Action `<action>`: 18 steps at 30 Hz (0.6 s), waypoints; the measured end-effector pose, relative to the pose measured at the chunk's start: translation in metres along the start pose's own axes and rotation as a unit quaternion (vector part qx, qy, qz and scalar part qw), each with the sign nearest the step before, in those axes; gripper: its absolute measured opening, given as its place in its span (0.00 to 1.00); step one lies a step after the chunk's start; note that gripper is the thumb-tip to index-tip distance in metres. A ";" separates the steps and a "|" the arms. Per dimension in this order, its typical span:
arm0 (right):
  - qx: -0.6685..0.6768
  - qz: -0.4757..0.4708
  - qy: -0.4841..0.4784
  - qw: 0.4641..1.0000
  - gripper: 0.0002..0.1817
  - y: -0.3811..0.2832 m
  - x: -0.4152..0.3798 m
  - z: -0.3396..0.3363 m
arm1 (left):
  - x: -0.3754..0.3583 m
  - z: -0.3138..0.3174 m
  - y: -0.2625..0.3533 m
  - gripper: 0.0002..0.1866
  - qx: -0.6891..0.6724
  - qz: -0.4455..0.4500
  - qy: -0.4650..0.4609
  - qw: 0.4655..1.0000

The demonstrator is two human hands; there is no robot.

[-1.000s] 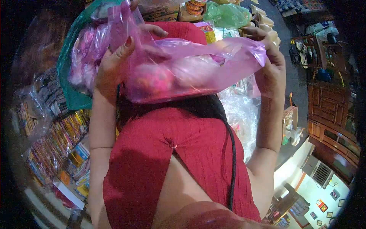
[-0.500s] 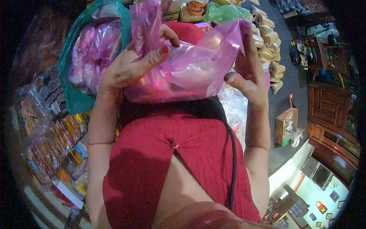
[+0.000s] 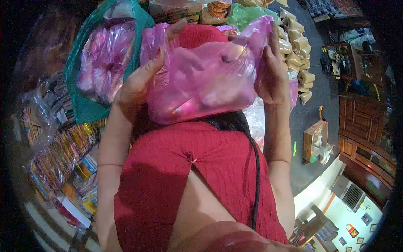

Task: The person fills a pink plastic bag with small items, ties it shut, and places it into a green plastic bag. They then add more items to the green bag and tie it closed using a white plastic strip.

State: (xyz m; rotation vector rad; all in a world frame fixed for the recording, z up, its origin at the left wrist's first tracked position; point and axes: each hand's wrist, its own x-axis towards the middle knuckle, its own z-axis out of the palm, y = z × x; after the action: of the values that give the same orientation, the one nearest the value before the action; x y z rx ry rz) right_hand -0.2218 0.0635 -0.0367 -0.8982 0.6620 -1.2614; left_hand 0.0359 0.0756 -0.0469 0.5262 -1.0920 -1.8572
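left hand point(image 3: 138, 86) clamped on pink plastic bag point(image 3: 201, 80), left side | right hand point(image 3: 273, 75) clamped on its right side | green bag point(image 3: 90, 107) just beside left hand

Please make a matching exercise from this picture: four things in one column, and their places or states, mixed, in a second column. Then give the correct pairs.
Things:
1. translucent pink plastic bag
2. large green plastic sack
3. small brown cardboard box
4. row of tan paper packets

Places or states:
A. on the floor to the right, apart from the hands
B. held between the left hand and the right hand
C. to the left, full of pink wrapped bundles
D. at the top right, behind the right hand

Pairs: 1-B, 2-C, 3-A, 4-D
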 end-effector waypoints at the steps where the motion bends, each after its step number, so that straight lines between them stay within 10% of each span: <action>1: 0.000 0.000 0.000 1.000 0.38 -0.001 0.001 0.000 | -0.001 0.004 0.003 0.34 -0.029 -0.010 -0.009 0.999; 7: -0.244 -0.092 -0.051 0.964 0.41 -0.007 0.001 0.022 | 0.000 0.008 0.004 0.31 -0.099 -0.043 -0.021 0.994; 9: 0.055 -0.033 -0.063 0.996 0.43 -0.007 -0.001 0.026 | 0.002 0.003 0.002 0.30 -0.116 -0.049 -0.028 0.992; 13: 0.230 -0.033 -0.182 0.955 0.39 -0.006 0.003 0.018 | 0.003 -0.009 -0.005 0.28 -0.166 -0.021 -0.016 0.986; 18: 0.044 0.064 -0.035 0.996 0.21 -0.001 0.011 0.020 | 0.003 -0.014 -0.011 0.26 -0.193 -0.003 -0.031 0.981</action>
State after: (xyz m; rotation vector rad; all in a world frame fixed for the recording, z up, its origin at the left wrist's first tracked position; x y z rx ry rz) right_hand -0.2033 0.0569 -0.0246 -0.8111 0.5934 -1.1316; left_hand 0.0388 0.0684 -0.0628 0.2457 -0.7401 -2.0365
